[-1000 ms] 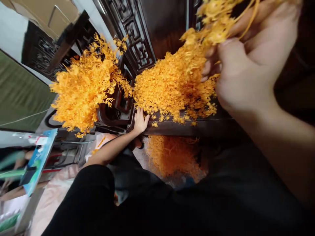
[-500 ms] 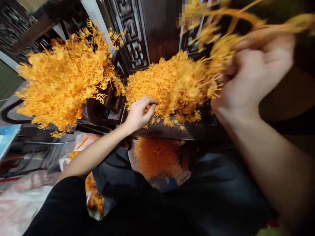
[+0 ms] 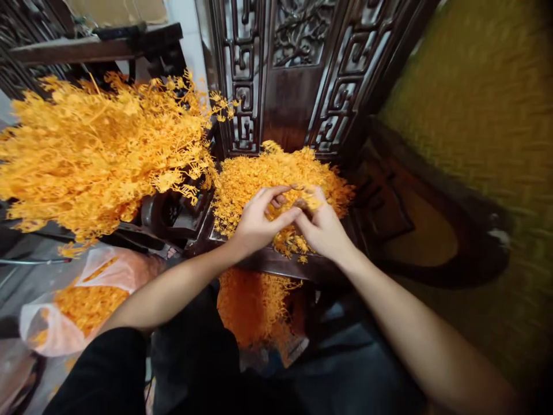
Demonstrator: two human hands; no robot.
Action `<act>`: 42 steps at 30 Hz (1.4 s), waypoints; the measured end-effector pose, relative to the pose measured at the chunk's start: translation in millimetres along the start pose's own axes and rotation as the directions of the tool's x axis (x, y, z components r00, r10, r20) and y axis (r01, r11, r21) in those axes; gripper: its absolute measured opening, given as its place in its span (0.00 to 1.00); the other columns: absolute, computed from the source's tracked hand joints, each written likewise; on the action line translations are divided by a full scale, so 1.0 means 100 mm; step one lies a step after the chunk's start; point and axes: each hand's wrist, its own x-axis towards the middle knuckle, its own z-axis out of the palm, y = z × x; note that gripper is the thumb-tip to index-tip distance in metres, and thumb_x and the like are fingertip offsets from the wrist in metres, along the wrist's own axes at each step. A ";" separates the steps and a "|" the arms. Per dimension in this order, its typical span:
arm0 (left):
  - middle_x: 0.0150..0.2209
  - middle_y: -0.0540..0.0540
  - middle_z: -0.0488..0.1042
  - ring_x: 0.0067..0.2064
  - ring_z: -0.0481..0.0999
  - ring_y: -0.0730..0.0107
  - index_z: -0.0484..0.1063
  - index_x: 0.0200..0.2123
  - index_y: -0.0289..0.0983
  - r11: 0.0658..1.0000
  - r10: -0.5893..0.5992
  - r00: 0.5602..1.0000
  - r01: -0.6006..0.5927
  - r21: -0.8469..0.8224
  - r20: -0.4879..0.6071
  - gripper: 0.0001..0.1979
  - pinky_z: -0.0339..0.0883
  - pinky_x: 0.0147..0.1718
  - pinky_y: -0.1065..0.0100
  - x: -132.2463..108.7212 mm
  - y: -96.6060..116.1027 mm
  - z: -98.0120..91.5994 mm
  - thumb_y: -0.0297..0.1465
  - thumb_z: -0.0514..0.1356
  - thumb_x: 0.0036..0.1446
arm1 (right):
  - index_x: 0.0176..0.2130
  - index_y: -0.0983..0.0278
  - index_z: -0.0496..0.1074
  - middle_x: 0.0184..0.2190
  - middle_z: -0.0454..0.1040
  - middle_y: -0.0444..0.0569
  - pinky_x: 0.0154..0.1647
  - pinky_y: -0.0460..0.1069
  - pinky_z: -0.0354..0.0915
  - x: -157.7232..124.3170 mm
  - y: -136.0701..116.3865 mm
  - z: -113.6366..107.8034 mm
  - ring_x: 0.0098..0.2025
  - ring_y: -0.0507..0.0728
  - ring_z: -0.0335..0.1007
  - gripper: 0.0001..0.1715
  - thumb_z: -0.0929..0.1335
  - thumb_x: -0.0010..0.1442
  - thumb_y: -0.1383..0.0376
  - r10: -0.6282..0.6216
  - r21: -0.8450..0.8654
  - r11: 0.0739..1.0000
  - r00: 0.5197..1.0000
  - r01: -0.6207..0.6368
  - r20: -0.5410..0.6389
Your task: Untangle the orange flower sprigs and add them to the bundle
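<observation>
A heap of small orange plastic sprigs (image 3: 263, 173) lies on the seat of a dark carved wooden chair (image 3: 276, 262). My left hand (image 3: 259, 222) and my right hand (image 3: 322, 227) meet over the heap's front edge. Both have their fingers curled and pinching into the sprigs, fingertips touching each other. A large bunch of longer orange branched stems (image 3: 95, 153) sits to the left, resting over the chair's arm.
Below the seat edge hangs another mass of orange sprigs (image 3: 254, 308) between my knees. A plastic bag with more orange pieces (image 3: 73, 302) lies on the floor at left. The carved chair back (image 3: 294, 63) rises behind; a yellow-green surface (image 3: 479, 109) fills the right.
My right hand, raised with a bunch of long stems, has come down empty of them onto the heap. My left hand moved right to meet it. The view swung right.
</observation>
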 end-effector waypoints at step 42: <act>0.40 0.48 0.80 0.37 0.76 0.70 0.77 0.47 0.40 0.954 0.072 0.954 -0.151 0.260 0.290 0.11 0.68 0.41 0.65 0.03 0.21 -0.38 0.36 0.62 0.62 | 0.43 0.61 0.68 0.27 0.68 0.39 0.25 0.44 0.59 0.00 -0.18 -0.14 0.27 0.48 0.62 0.28 0.80 0.50 0.55 0.404 0.711 0.607 0.908 -0.355 0.109</act>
